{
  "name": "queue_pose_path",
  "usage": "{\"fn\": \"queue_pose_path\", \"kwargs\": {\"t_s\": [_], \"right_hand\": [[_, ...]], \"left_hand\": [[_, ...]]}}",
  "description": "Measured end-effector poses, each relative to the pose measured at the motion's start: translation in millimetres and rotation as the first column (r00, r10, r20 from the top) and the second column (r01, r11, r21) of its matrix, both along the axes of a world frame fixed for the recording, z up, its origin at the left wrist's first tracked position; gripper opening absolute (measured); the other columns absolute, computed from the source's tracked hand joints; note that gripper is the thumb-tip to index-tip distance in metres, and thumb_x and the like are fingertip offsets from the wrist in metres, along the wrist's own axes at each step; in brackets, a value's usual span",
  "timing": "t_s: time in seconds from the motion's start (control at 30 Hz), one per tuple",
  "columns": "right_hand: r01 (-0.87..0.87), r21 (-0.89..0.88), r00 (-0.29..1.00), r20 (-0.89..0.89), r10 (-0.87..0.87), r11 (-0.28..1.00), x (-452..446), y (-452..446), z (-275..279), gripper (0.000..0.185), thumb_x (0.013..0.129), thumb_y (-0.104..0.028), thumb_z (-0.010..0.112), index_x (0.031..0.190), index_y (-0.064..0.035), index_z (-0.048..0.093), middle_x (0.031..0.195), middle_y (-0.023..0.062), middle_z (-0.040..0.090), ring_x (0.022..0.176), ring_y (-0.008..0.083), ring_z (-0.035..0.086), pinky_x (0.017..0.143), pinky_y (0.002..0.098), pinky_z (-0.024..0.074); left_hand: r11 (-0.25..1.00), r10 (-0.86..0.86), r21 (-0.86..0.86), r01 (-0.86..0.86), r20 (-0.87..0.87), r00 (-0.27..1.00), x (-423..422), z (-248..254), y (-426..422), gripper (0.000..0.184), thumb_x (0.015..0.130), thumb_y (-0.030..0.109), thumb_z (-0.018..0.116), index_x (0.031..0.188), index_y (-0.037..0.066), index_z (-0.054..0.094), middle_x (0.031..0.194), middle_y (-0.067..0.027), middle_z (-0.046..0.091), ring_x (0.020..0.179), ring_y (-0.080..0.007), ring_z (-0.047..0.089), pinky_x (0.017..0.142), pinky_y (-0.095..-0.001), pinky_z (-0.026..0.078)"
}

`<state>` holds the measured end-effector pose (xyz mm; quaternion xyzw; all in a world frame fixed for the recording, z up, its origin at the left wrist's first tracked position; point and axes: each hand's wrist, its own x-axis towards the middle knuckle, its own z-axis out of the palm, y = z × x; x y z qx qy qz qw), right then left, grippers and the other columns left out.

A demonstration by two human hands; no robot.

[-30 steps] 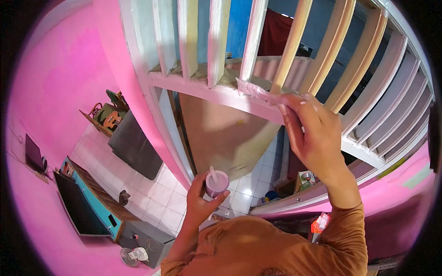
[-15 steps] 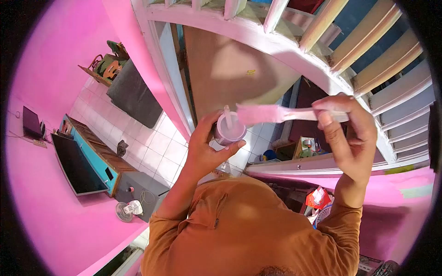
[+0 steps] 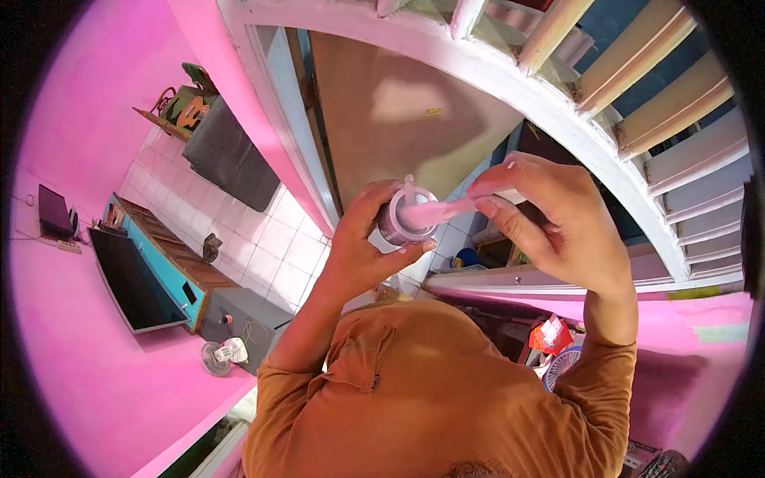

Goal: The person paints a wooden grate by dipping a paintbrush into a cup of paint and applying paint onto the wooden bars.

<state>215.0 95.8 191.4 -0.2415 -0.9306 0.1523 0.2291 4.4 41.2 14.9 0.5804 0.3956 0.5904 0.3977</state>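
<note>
A small translucent cup (image 3: 390, 226) is gripped around its side by my left hand (image 3: 358, 251), fingers and thumb wrapped about it. From the cup's far rim a pale stick (image 3: 409, 188) pokes up. A paintbrush (image 3: 446, 210) with pink on its head is pinched by its handle in my right hand (image 3: 562, 219). The head of the brush is down inside the cup opening. How much paint the cup holds, I cannot tell.
A white slatted railing (image 3: 594, 147) curves across the top and right. Beyond my hands is a brown door panel (image 3: 374, 103). At left stand a television (image 3: 119, 275) and a white fan (image 3: 217, 358). A red packet (image 3: 550, 334) lies near my right elbow.
My right hand has moved left and brought the paintbrush from beside the cup into its opening. My left hand still holds the cup, in nearly the same place.
</note>
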Motion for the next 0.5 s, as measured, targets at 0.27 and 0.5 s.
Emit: {"fn": "queue_pose_path", "kwargs": {"t_s": [0.27,0.5], "right_hand": [[0.254,-0.219,0.940,-0.173,-0.294,0.942,20.7,-12.0,2.0,0.012,0.098,-0.010,0.067,0.103,0.0008,0.068,0.083,0.0015,0.065,0.069,0.0054,0.055,0.060,0.0222,0.0423],[0.322,-0.559,0.780,-0.301,-0.549,0.764,34.7,-20.9,-1.8,0.015,0.098,-0.018,0.069,0.103,-0.0040,0.070,0.078,-0.0030,0.063,0.065,0.0024,0.053,0.057,0.0183,0.0377]], "left_hand": [[0.999,0.038,0.002,-0.038,0.025,0.999,2.8,10.0,2.3,0.075,0.074,0.013,0.090,0.137,0.000,0.052,0.131,-0.0133,0.054,0.122,-0.0249,0.057,0.104,-0.0357,0.047],[0.998,0.036,0.044,-0.037,0.042,0.998,6.0,34.5,6.4,0.074,0.074,0.013,0.090,0.136,0.000,0.053,0.131,-0.0117,0.054,0.122,-0.0230,0.057,0.104,-0.0351,0.048]]}}
